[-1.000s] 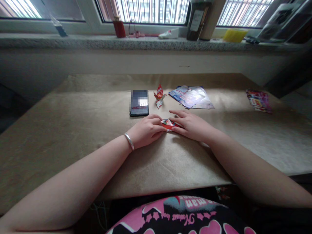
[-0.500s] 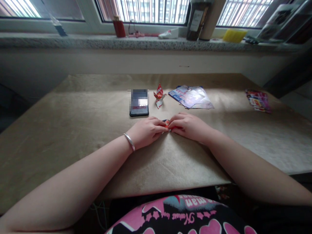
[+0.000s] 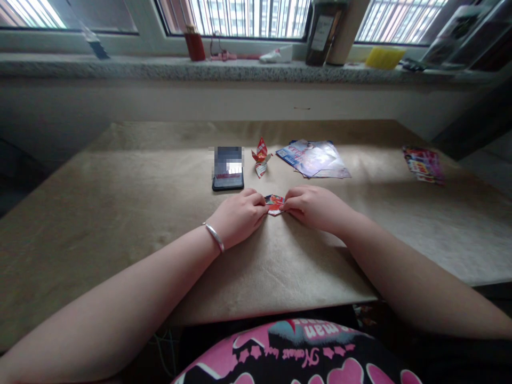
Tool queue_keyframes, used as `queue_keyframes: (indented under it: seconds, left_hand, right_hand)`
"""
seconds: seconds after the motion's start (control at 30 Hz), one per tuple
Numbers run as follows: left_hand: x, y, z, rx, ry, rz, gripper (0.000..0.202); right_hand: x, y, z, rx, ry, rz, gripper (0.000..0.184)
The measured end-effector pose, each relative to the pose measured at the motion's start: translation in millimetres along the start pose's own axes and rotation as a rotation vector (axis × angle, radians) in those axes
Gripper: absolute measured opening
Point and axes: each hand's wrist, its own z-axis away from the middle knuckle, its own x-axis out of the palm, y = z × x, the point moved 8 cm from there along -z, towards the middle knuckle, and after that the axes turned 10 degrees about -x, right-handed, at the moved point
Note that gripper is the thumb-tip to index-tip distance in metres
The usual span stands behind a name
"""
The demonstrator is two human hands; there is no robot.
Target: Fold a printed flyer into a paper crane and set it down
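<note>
A small folded piece of printed paper (image 3: 274, 205), red, white and dark, lies on the table between my hands. My left hand (image 3: 243, 213) pinches its left edge with the fingertips closed. From the other side, my right hand (image 3: 314, 207) grips the paper's right edge between thumb and fingers. Just beyond it stands a folded paper flower (image 3: 261, 158) with red and white pointed petals. A dark phone (image 3: 228, 169) lies to the left of that flower, its screen partly blurred out.
Behind my right hand is a stack of printed sheets (image 3: 314, 159). More colourful paper (image 3: 423, 164) lies at the table's far right. The window sill (image 3: 240, 70) beyond the table carries a red container (image 3: 194, 46), a dark bottle (image 3: 320, 37) and a yellow block (image 3: 384, 57).
My fingers have drawn apart toward the paper's two edges, so more of its printed face shows. The phone, the flower and the sheets lie as before.
</note>
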Motion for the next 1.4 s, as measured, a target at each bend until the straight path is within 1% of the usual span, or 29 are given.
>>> queue_keyframes:
  seconds: [0.2, 0.33, 0.47, 0.57, 0.63, 0.77, 0.87, 1.03, 1.2, 1.4]
  left_hand:
    - [3.5, -8, -1, -0.058, -0.115, -0.078, 0.025]
    - [3.3, -10, 1, -0.085, -0.138, -0.100, 0.024]
    - [1.4, -11, 0, -0.086, -0.101, -0.121, 0.023]
    - [1.0, -10, -1, -0.044, -0.053, -0.117, 0.022]
    - [1.0, -10, -2, -0.014, -0.023, -0.105, 0.024]
    - [-0.4, -10, -3, -0.003, 0.023, -0.114, 0.030]
    - [-0.9, -8, -3, 0.008, 0.020, -0.143, 0.030]
    - [1.9, -6, -3, 0.004, -0.020, -0.148, 0.028]
    - [2.5, -6, -4, -0.007, 0.002, -0.119, 0.030]
    - [6.2, -5, -6, 0.055, -0.022, -0.099, 0.029]
  right_hand:
    - [1, 4, 1, 0.026, -0.060, 0.031, 0.022]
    - [0, 2, 1, 0.024, -0.058, 0.045, 0.019]
    - [0, 2, 1, 0.033, -0.038, 0.073, 0.020]
    - [1, 0, 1, 0.019, -0.026, 0.115, 0.024]
    - [1, -2, 0, 0.001, -0.021, 0.131, 0.028]
    - [0, -7, -1, -0.035, -0.007, 0.128, 0.030]
    - [0, -11, -2, -0.082, 0.024, 0.102, 0.026]
    - [2, -17, -5, -0.149, 0.071, 0.019, 0.023]
    - [3, -15, -8, -0.114, 0.081, 0.001, 0.026]
    - [4, -15, -8, -0.111, 0.091, 0.017, 0.028]
